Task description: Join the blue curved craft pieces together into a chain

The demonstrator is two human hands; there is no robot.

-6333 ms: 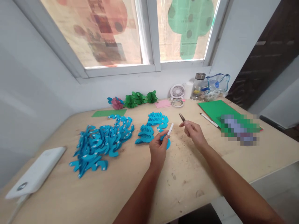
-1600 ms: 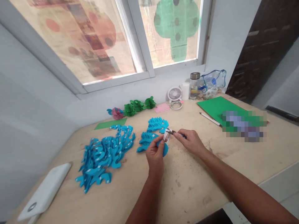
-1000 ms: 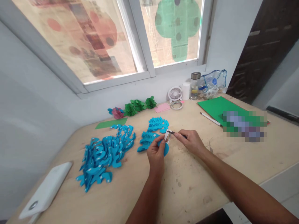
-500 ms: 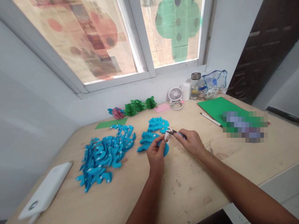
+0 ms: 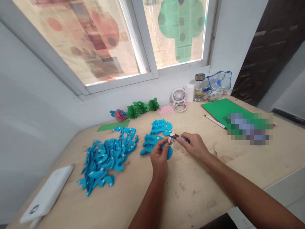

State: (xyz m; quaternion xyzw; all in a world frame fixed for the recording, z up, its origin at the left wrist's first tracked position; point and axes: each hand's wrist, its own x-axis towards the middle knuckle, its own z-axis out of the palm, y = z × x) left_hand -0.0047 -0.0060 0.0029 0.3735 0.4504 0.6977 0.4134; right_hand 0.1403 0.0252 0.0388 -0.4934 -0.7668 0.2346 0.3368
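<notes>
Blue paper piece [image 5: 170, 153]: rounded edge showing; partly hidden; just below the strip;
White strip [image 5: 170, 139]: narrow; steeply tilted; lower end hidden;
Dark tool [image 5: 175, 135]: slender; slanting; tips at the strip's upper end

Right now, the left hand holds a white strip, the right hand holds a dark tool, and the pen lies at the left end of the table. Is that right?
Not quite: the head view shows the pen on the right side of the table, beside the green sheet. The left hand does hold a white strip, and the right hand a dark tool.
</notes>
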